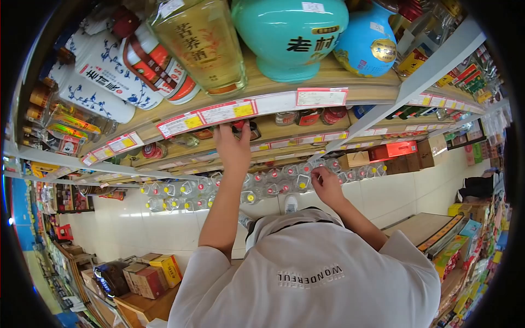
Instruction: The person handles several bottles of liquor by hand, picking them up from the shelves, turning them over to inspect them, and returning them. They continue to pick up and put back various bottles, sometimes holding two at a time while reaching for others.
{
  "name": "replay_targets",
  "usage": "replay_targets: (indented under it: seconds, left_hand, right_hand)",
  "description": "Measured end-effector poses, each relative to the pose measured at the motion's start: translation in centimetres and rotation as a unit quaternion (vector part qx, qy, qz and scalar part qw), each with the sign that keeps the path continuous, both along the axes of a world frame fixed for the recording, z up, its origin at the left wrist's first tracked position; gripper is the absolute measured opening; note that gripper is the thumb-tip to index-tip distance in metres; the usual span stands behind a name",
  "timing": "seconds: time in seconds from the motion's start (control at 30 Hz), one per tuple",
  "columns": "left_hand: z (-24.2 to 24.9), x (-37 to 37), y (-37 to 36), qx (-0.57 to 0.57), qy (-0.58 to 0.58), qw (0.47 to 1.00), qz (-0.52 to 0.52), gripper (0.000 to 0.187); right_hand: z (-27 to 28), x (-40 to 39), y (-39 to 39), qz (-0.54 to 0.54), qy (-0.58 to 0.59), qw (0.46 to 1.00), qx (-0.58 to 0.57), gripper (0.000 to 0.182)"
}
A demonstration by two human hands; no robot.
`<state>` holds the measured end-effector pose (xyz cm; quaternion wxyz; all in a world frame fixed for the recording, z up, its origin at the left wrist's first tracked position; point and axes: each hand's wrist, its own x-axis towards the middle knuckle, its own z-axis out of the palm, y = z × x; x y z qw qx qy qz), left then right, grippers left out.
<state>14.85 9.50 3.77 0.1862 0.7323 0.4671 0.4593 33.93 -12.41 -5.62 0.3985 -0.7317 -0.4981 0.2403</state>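
Note:
My left hand [232, 143] reaches up to the second shelf, just under the price-tag rail [235, 112]. Its fingers and thumb are bent around a dark bottle with a red label [238, 129], mostly hidden by the hand and the rail. More bottles with red labels [309, 117] stand along the same shelf to the right. My right hand [326, 183] hangs in front of the lower shelves with its fingers loosely curled. Nothing shows inside it. Below and behind it, clear plastic jugs with red and yellow caps [273, 176] stand in rows on the floor.
On the top shelf stand a turquoise bottle [292, 38], a blue bottle [367, 44], a square glass bottle [201, 49] and white-and-blue bottles [109, 68]. A grey upright [437, 60] divides the shelving. Cartons [147, 276] lie behind me at left.

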Motion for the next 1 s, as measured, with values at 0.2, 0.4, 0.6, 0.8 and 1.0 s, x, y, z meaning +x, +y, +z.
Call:
replay_targets:
  seconds: [0.2,0.4,0.6,0.8,1.0]
  left_hand:
    - [-3.1,1.9,2.1,0.106,0.071,0.989,0.071,0.044]
    - [-2.2,2.4,2.0,-0.089,0.047,0.992,0.075,0.035]
    - [-1.6,2.6,1.6,-0.018,0.062,0.996,0.068,0.03]
    - [-3.5,1.9,3.0,0.057,0.083,0.994,0.05,0.038]
    - [-3.3,2.2,3.2,0.08,0.113,0.988,0.064,0.039]
  right_hand:
    - [-0.7,3.2,-0.9,-0.029,-0.013,0.999,-0.012,0.013]
    - [-0.4,5.1,-1.0,-0.062,-0.003,0.998,0.014,0.013]
    - [0.0,6.2,-0.7,-0.099,-0.007,0.994,0.035,0.013]
    - [-0.8,6.8,0.0,-0.13,0.015,0.989,0.066,0.013]
    - [1.0,6.9,0.2,-0.146,-0.02,0.986,0.077,0.03]
